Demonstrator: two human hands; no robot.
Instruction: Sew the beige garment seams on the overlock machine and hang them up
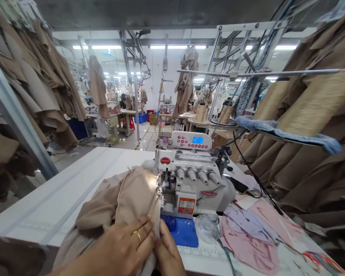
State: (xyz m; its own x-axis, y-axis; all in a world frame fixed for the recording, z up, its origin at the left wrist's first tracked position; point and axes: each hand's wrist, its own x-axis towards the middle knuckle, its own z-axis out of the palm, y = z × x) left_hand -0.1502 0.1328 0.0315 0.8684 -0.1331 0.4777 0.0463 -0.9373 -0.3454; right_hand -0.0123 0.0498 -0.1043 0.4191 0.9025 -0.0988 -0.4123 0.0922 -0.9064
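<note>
A white overlock sewing machine point(186, 184) stands on the table, its lit presser foot point(161, 188) on the edge of a bunched beige fabric point(135, 195). My left hand point(123, 245), wearing a gold ring, presses and grips the fabric just in front of the machine. Beside it, my right hand point(168, 253) pinches the fabric's edge close to the foot. Both hands are near the blue plate point(181, 232) at the machine's base. The needle itself is hidden by the fabric and the machine's front.
Pink and lilac fabric pieces point(247, 241) and a clear plastic disc point(207, 229) lie right of the machine, with a phone point(238, 185) behind them. Thread cones point(201, 114) stand on a rack above. Beige garment panels point(313, 165) hang at both sides, and other workstations stretch beyond.
</note>
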